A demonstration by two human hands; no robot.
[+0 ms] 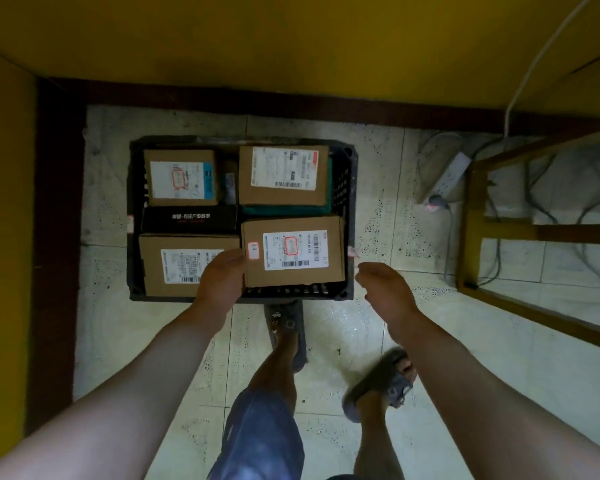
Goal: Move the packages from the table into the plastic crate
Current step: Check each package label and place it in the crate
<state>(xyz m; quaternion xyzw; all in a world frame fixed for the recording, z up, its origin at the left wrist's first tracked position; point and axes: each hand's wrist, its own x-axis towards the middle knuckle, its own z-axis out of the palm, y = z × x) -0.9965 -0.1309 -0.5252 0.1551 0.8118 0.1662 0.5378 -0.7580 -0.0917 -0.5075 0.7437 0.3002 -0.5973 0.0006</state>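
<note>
The black plastic crate (347,202) is sitting on the pale tiled floor (361,341), well filled with parcels. The person's left hand (222,276) is gripping the near-right brown cardboard box (293,252), the one bearing a white label circled in red. The left fingers (234,258) are lying pressed together and curved against the left side of that box near its front corner; the thumb is hidden, so I cannot tell how it is lying. The box is resting in the crate's near-right quarter, its front edge sitting just above the near wall.

The right hand (386,289) is hovering apart from the box, just beyond the crate's near-right corner, holding nothing. The right fingers (362,271) are hanging loosely curled, their tips pointing towards the crate.

Beside the held box, a near-left brown cardboard box (174,268) is lying flat, partly covered by the left hand. A black carton with white print (189,218) is showing behind it, then a far-left brown cardboard box (181,176). A far-right brown cardboard box (283,174) is resting on a dark green flat packet (284,210).

A grey sandal (284,320) is touching the crate's near wall. A white power strip (454,174) is lying on the floor to the right, beside a yellow wooden frame (471,220).
</note>
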